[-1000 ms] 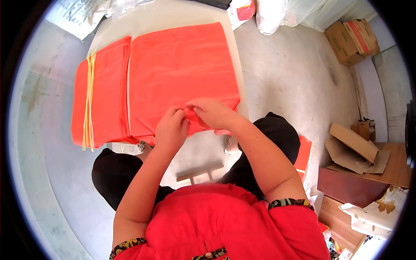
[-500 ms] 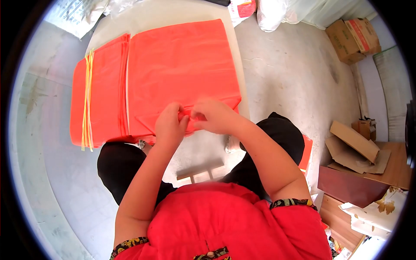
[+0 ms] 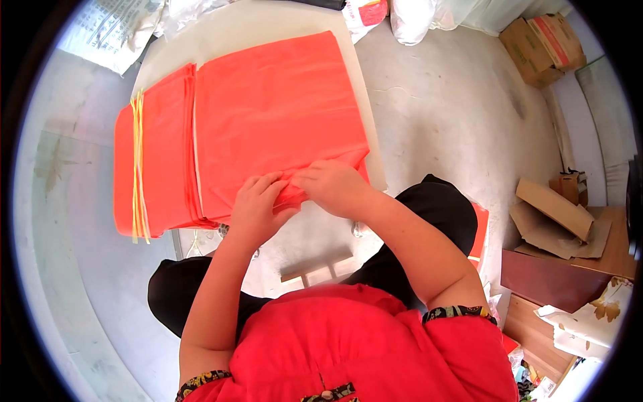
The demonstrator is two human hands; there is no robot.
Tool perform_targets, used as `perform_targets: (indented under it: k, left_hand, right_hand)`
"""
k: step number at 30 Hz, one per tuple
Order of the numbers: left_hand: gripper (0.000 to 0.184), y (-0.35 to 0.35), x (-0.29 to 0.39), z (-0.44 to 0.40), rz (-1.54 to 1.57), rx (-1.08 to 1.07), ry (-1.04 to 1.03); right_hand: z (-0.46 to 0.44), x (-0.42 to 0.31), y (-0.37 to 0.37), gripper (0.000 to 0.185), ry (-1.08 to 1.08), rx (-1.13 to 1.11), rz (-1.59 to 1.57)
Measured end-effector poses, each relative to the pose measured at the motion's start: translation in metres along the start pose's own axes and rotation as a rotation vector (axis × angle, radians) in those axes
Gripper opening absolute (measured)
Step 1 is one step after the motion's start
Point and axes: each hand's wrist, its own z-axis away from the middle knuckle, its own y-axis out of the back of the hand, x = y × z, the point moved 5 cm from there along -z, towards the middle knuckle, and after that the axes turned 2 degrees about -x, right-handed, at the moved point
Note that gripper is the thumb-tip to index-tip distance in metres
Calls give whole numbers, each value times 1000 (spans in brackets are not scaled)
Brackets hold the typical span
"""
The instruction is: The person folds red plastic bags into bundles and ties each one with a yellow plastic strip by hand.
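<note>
A stack of thin red plastic sheets or bags lies on the table before me. My left hand pinches the gathered near edge of the top layer, thumb below and fingers above. Close beside it, my right hand has its fingers closed on the same bunched edge. The thumb of my right hand is mostly hidden. To the left, a second folded red stack has several yellow strands lying across it and hanging over its near edge.
The pale table shows along the right and far sides of the stacks. White plastic bags lie past its far end. At right are a cardboard box, an opened carton and a brown cabinet.
Both hands have shifted slightly lower along the near edge, and the fingers of my left hand now lie flatter over the plastic. The view has also moved a little.
</note>
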Motion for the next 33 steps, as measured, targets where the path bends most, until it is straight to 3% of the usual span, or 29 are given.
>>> perform_targets:
  k: [3, 9, 12, 15, 18, 22, 30, 33]
  left_hand:
    - [45, -4, -11, 0, -39, -61, 7]
    - [42, -2, -8, -1, -94, 8, -41]
    - [46, 1, -19, 4, -83, -39, -10]
    - [42, 23, -29, 7, 21, -50, 124]
    - [34, 47, -43, 18, 198, 41, 351]
    - [31, 64, -65, 22, 291, -55, 536]
    - [28, 46, -100, 14, 176, 22, 547]
    - [27, 38, -105, 13, 119, 105, 515]
  right_hand:
    - [-4, -1, 4, 26, 14, 44, 30]
    - [-9, -4, 9, 34, -15, 16, 44]
    - [-18, 2, 10, 18, -257, -186, 29]
    - [-32, 10, 20, 17, -406, -462, 20]
    - [-37, 14, 51, 18, -358, -249, -327]
    - [-50, 27, 61, 19, -476, -401, -393]
    - [-65, 59, 36, 24, -696, -347, -187]
    - [-62, 69, 22, 20, -691, -183, -139]
